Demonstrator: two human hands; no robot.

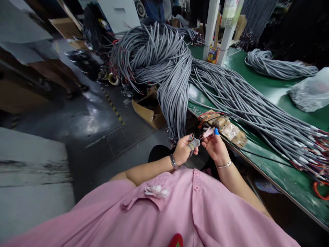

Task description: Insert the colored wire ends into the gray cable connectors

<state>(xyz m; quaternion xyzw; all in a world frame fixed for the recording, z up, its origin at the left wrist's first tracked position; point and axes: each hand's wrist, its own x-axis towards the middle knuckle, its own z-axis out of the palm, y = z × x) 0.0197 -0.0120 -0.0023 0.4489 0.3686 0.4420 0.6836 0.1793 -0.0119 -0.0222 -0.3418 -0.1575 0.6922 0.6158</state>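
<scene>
My left hand (183,151) is closed, its thumb in a grey finger cover and a dark bracelet at the wrist. It grips a bunch of thin coloured wires (191,136) whose ends stick out above the fingers. Close beside it, my right hand (215,146) is closed in a pinch, with a blue cover on one fingertip and pale covers on others. Fine copper-coloured strands (201,137) run between the two hands to the right fingertips. The fingers hide most of what is held.
Long grey cables (231,92) lie across the green table (277,171), and a thick bundle (174,82) hangs over its edge. A taped wooden block (235,135) sits at the edge. Below is a cardboard box (149,111). A person (31,44) stands at left.
</scene>
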